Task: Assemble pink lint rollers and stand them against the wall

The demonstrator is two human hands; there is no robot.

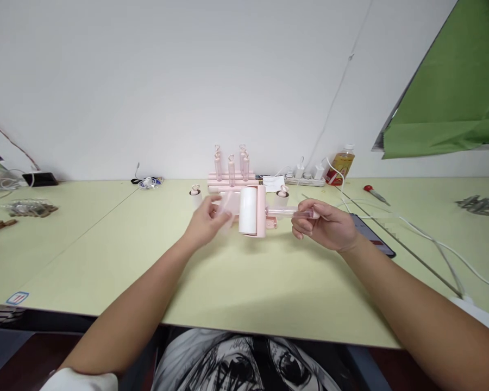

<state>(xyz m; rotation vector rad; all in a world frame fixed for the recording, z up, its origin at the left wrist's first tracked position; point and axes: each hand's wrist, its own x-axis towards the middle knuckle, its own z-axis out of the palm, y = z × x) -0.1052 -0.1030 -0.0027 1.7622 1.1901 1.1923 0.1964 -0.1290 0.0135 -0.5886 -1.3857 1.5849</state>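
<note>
My right hand [324,221] is closed around the clear pink handle of a lint roller [248,210], held above the table with its white roll pointing left. In my left hand [207,220], just left of the roll, a translucent pinkish cover [229,206] is pinched between thumb and fingers. A narrow gap seems to separate this cover from the roll. Behind them, several pink lint rollers [231,172] stand with clear handles upright. White sticky rolls [195,196] with small pink looped pieces on top flank my hands; a small pink part [271,222] shows behind the held roller.
A phone [372,236] lies beside my right wrist, with white cables [440,244] trailing across the right side. Along the wall are a power strip [305,181] and a drink bottle [341,165]. A red-capped tool [375,194] lies farther right; a bagged bundle [30,208] sits left.
</note>
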